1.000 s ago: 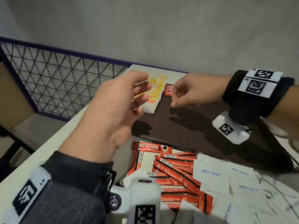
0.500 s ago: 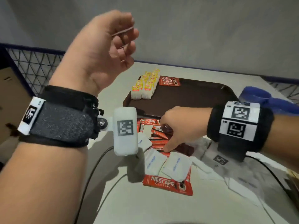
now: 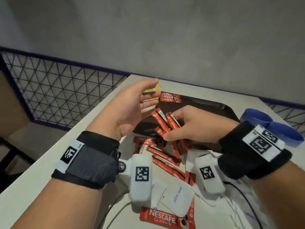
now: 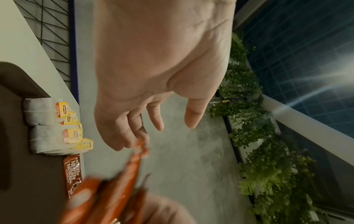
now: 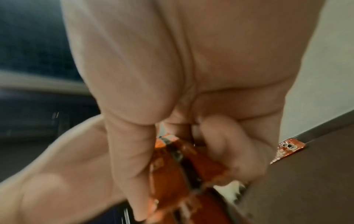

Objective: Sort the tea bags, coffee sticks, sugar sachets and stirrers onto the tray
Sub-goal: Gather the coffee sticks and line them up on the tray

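Right hand lifts a bundle of coffee sticks over the tray

The white surface [image 3: 49, 162] carries the brown tray [image 3: 214, 109]; above its near edge the right hand [image 3: 194, 126] grasps red coffee sticks [image 3: 163, 121] in clenched fingers, while the left hand [image 3: 132, 108] is raised beside them, fingers released, holding nothing.

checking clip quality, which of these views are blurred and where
Head view: mostly sharp, Nescafe print legible on the coffee sticks. Left wrist view: left hand and tea bags clear, sticks at bottom smeared. Right wrist view: blurred throughout, right hand soft.
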### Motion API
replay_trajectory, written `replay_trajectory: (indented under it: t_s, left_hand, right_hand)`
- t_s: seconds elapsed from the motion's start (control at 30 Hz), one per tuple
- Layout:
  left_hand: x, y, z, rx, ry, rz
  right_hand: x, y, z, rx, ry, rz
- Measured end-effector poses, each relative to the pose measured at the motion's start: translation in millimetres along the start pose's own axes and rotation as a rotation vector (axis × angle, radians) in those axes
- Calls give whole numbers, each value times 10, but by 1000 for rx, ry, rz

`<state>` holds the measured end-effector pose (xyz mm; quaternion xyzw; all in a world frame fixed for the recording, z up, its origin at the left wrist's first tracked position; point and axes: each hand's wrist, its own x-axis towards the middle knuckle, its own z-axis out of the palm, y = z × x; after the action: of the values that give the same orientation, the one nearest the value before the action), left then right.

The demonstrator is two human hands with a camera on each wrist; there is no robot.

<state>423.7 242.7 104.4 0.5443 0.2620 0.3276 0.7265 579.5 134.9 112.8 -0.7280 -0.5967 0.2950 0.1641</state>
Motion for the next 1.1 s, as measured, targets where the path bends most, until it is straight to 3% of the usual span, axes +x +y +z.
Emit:
replay_trajectory:
  t_s: [0.07, 0.2, 0.33, 0.47, 0.6, 0.83, 1.1]
  left_hand:
    - [-12, -39, 19, 37, -52, -7]
    - [-89, -81, 113, 5, -331, -93]
    - [-110, -144, 162, -117, -421, -197]
    - [-109, -148, 147, -159, -400, -236]
    - [-131, -158, 148, -134, -341, -168]
    - [-123, -83, 98, -175, -173, -48]
    - [-113, -111, 102, -136, -177, -40]
  right_hand:
    - [-38, -5, -59, 200, 91, -76]
    - [36, -76, -97, 537, 228, -213]
    - [82, -175, -100, 479, 275, -235]
    - [1, -192, -56, 284, 294, -286]
    - [-45, -172, -51, 2, 405, -301]
    - [-33, -108, -130, 72, 361, -321]
    - [-3, -79, -199, 80, 647, -330]
